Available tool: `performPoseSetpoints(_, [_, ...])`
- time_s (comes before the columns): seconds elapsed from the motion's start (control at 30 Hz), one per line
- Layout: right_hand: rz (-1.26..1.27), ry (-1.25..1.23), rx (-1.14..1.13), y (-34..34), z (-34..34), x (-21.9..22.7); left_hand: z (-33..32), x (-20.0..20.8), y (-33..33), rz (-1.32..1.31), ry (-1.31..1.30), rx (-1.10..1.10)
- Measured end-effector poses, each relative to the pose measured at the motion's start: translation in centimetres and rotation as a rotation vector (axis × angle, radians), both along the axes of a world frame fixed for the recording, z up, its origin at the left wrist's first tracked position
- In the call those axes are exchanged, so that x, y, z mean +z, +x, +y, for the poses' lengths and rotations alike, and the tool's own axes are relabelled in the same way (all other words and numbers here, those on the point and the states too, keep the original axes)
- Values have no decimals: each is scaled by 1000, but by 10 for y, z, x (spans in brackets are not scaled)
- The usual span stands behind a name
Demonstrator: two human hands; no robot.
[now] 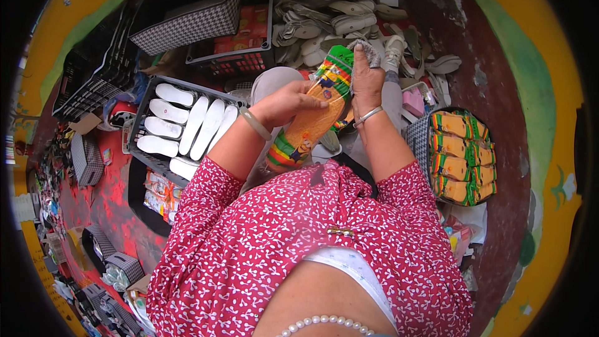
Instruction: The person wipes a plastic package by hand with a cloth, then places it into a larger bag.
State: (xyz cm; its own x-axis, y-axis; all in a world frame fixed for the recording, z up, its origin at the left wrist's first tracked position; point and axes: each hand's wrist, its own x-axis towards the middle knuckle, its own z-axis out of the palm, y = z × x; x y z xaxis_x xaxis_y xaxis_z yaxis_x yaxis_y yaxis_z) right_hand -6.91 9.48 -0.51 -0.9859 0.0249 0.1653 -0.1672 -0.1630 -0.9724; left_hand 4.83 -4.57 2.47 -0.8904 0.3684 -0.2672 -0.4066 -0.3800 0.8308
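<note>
An orange shoe sole (310, 122) with green, yellow and red striped ends and cartoon prints is tilted upright in front of my chest. My left hand (296, 101) is closed around its middle, thumb lying across the printed face. My right hand (368, 81) is at the sole's upper right edge, gripping a grey cloth (373, 52) that lies beside the green end. Whether its fingers also press the sole is hidden behind the hand. Several similar orange and green soles (452, 159) fill a basket (420, 140) to my right.
At left a dark crate (142, 109) holds several white soles (198, 122). Behind it stand a houndstooth box (187, 34) and a crate of red packets (246, 30). Loose pale soles (337, 19) are heaped at the far side. Packets (159, 193) lie near my left elbow.
</note>
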Motion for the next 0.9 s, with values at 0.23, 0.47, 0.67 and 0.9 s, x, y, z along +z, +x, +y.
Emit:
performPoseSetpoints(0.23, [-113,-148,-103,-7,7,16,-2,-6,-3,-32,34,-10])
performPoseSetpoints(0.47, [-421,-460,438,-39,67,7,-49,-19,-7,-73,357,378])
performPoseSetpoints(0.67, [-541,-765,746,-12,59,7,-71,-24,-25,-95,551,551])
performPoseSetpoints(0.9, [-690,-461,854,9,61,8,-85,-15,-36,40,542,762])
